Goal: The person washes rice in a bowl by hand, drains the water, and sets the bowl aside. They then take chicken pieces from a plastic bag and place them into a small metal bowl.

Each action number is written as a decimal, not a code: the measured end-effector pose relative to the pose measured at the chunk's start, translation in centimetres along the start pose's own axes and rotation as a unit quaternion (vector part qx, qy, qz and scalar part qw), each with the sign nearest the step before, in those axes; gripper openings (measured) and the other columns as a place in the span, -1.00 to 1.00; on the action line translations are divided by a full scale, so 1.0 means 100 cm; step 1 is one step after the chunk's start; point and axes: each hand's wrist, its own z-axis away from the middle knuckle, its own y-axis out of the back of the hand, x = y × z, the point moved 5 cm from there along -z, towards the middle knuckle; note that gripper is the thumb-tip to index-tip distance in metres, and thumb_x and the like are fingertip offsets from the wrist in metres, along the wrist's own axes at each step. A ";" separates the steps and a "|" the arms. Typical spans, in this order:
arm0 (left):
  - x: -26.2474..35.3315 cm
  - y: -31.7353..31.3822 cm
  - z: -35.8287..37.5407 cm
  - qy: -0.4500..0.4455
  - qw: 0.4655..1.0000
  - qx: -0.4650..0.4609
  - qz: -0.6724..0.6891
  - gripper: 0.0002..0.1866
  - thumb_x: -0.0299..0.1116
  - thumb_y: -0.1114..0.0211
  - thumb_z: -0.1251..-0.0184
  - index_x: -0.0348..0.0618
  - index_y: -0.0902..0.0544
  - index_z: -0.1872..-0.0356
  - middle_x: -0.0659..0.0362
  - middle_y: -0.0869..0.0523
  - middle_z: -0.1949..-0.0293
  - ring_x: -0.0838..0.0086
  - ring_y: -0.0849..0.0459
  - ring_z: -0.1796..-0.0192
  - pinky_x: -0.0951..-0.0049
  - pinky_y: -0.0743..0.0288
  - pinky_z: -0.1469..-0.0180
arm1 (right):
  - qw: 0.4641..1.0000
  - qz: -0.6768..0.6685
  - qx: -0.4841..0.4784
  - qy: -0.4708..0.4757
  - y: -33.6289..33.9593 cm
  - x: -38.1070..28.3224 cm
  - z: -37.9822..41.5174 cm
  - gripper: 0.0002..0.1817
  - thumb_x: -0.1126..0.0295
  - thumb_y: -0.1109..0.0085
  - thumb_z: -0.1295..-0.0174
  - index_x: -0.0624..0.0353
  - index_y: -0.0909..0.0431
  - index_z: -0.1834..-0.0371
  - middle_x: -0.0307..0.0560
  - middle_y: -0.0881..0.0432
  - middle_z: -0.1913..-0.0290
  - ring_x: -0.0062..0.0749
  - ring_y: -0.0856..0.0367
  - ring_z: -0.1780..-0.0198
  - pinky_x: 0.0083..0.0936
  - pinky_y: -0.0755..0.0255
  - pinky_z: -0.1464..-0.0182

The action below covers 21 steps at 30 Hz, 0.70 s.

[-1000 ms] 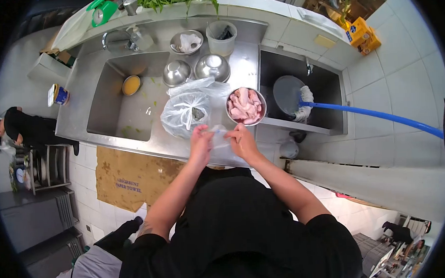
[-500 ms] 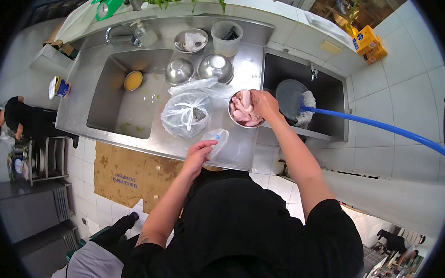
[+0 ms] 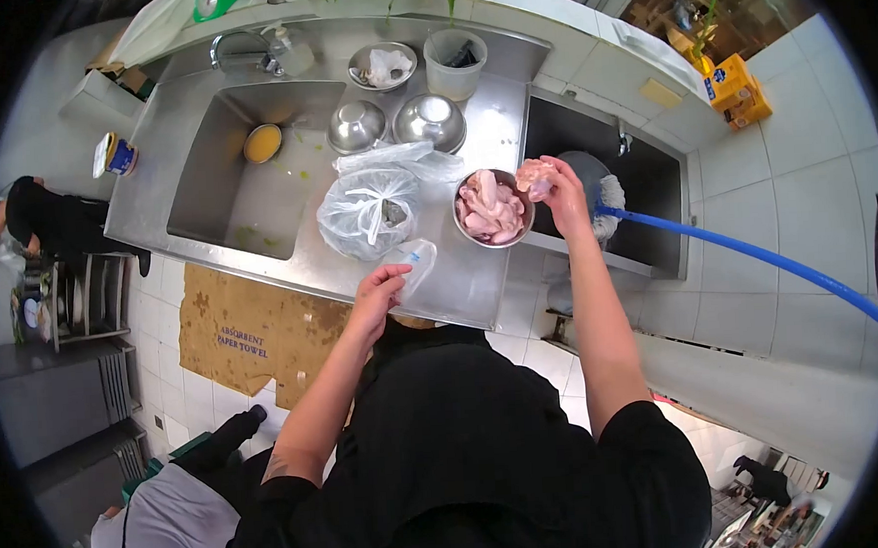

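My right hand [image 3: 567, 198] is closed on a pink piece of raw chicken [image 3: 534, 177], lifted just right of a steel bowl [image 3: 527, 233]. More raw chicken pieces [image 3: 488, 209] are heaped in that bowl. Near the counter's front edge, my left hand [image 3: 379, 296] pinches a small clear plastic bag [image 3: 420, 267] with a blue mark on it. Behind this bag rests a larger knotted plastic bag [image 3: 358, 214], its contents mostly hidden.
Two upturned steel bowls [image 3: 430, 124], a white bucket [image 3: 455, 66] and a bowl with white plastic [image 3: 386, 68] stand behind. A sink [image 3: 231, 219] with a yellow-filled bowl [image 3: 263, 143] lies left. A blue hose [image 3: 742, 248] reaches the right sink. Other people [image 3: 170, 516] are nearby.
My right hand has come up out of the bowl and moved right, with a chicken piece now in its fingers. The left hand, still on the small bag, has shifted slightly left.
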 end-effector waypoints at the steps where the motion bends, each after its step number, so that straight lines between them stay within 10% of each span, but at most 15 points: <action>1: 0.002 -0.001 0.000 0.000 1.000 0.007 0.008 -0.77 -0.45 -0.22 -0.37 -0.09 -0.73 0.01 0.42 -0.58 0.35 0.73 -0.46 0.34 0.64 -0.35 0.25 | 1.000 -0.016 -0.006 -0.009 0.000 0.002 0.003 -0.55 0.45 -0.01 -0.36 0.27 -0.39 -0.33 0.03 -0.59 -0.22 -0.25 -0.67 -0.12 -0.34 -0.63 -0.06; 15: 0.034 -0.041 -0.005 -0.024 0.997 -0.037 0.063 -0.62 -0.38 -0.27 -0.44 -0.01 -0.62 -0.26 0.39 -0.63 0.21 0.75 -0.46 0.30 0.62 -0.32 0.21 | 0.992 -0.066 -0.107 -0.025 -0.030 0.014 0.036 -0.55 0.54 -0.16 -0.38 0.32 -0.41 -0.33 0.04 -0.59 -0.22 -0.25 -0.62 -0.22 -0.31 -0.62 -0.18; 21: 0.008 -0.030 -0.034 -0.029 0.997 0.023 0.073 -0.65 -0.32 -0.30 -0.45 0.07 -0.63 -0.23 0.43 -0.65 0.20 0.76 -0.47 0.30 0.62 -0.33 0.27 | 0.951 -0.070 -0.251 -0.165 -0.111 0.021 0.098 -0.48 0.34 -0.22 -0.38 0.34 -0.41 -0.35 -0.05 -0.70 -0.02 -0.57 -0.64 0.21 -0.61 -0.49 0.24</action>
